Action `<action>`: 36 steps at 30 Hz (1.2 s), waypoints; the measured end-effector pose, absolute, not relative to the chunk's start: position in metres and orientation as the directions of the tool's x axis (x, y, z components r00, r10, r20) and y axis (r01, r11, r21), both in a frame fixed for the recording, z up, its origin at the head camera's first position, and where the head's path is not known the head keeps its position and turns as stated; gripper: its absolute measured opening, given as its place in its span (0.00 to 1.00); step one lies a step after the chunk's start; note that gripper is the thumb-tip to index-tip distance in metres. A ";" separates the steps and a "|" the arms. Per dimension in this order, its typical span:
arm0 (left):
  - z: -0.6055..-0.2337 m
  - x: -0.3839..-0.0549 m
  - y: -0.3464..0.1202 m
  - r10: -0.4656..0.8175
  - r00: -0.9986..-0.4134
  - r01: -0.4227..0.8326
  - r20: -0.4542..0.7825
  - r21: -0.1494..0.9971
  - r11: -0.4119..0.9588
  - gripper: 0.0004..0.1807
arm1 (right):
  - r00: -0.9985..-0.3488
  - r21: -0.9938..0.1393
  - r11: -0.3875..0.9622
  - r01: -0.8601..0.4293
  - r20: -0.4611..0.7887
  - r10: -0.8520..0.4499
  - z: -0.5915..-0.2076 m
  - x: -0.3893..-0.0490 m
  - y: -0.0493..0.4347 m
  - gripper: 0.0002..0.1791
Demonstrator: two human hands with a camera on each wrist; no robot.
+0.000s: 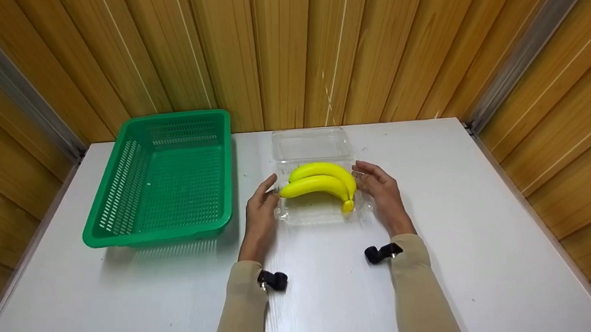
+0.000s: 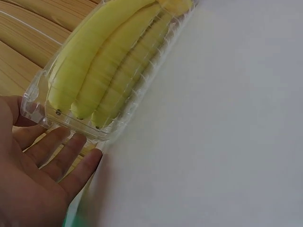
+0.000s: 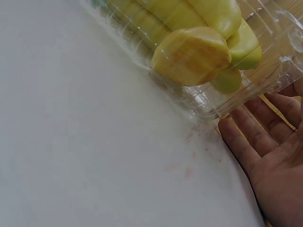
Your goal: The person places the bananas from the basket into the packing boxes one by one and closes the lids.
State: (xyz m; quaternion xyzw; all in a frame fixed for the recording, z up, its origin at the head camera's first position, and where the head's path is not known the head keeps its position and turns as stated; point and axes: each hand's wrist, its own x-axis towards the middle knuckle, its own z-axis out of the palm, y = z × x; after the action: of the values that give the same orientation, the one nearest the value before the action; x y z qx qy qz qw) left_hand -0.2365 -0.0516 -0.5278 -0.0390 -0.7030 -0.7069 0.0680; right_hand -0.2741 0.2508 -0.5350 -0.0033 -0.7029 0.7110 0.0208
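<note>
A bunch of yellow bananas point(image 1: 322, 182) lies in a clear plastic clamshell box point(image 1: 309, 216), stem toward the front right. The box's lid point(image 1: 312, 147) is folded back toward the wall. At the left end is my left hand point(image 1: 262, 214), fingers extended, with fingertips point(image 2: 78, 142) right at the box wall and the thumb by the rim. On the opposite end, my right hand point(image 1: 384, 196) has its straight fingers point(image 3: 246, 127) against the box's side, near the banana stem point(image 3: 191, 56). Part of the right thumb falls outside the right wrist view.
A green plastic basket point(image 1: 228, 190) with perforated walls stands to the left of the box. Both rest on a white table point(image 1: 486, 257). Wood-patterned panels point(image 1: 283, 54) rise along the table's back and sides. A black wrist camera point(image 1: 274, 280) sits on the left sleeve.
</note>
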 end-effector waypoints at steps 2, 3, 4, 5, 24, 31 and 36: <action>-0.528 -0.236 -0.053 -0.042 -0.988 0.151 0.150 0.989 -0.006 0.28 | -0.999 -1.000 -0.004 -0.014 0.014 0.031 -0.534 -0.274 0.250 0.24; -0.528 -0.236 -0.053 -0.041 -0.988 0.151 0.151 0.988 -0.005 0.28 | -1.000 -1.000 0.002 -0.006 0.006 0.030 -0.533 -0.275 0.250 0.24; -0.528 -0.236 -0.053 -0.040 -0.988 0.152 0.152 0.988 -0.004 0.28 | -1.000 -1.000 0.009 0.000 0.000 0.029 -0.533 -0.275 0.250 0.24; -0.528 -0.236 -0.053 -0.040 -0.988 0.150 0.150 0.989 -0.006 0.28 | -1.000 -1.000 0.015 0.007 -0.007 0.029 -0.532 -0.276 0.250 0.23; -0.531 -0.235 -0.053 -0.017 -0.996 0.087 0.086 0.996 -0.022 0.28 | -0.998 -0.995 0.089 0.041 -0.045 -0.042 -0.517 -0.295 0.259 0.31; -0.530 -0.236 -0.052 -0.023 -0.997 0.077 0.077 0.997 -0.019 0.28 | -0.991 -0.993 0.054 0.106 -0.110 -0.079 -0.512 -0.309 0.264 0.32; -0.530 -0.234 -0.052 -0.026 -0.997 0.068 0.068 0.998 -0.018 0.28 | -0.980 -0.983 0.016 0.181 -0.182 -0.086 -0.513 -0.314 0.266 0.32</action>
State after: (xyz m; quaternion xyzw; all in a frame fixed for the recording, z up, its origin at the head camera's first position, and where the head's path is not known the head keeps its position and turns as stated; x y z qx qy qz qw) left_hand -0.2344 -0.0520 -0.5302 -0.0149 -0.6999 -0.7133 0.0332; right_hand -0.3139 0.2658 -0.5125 -0.0338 -0.7062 0.7007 -0.0952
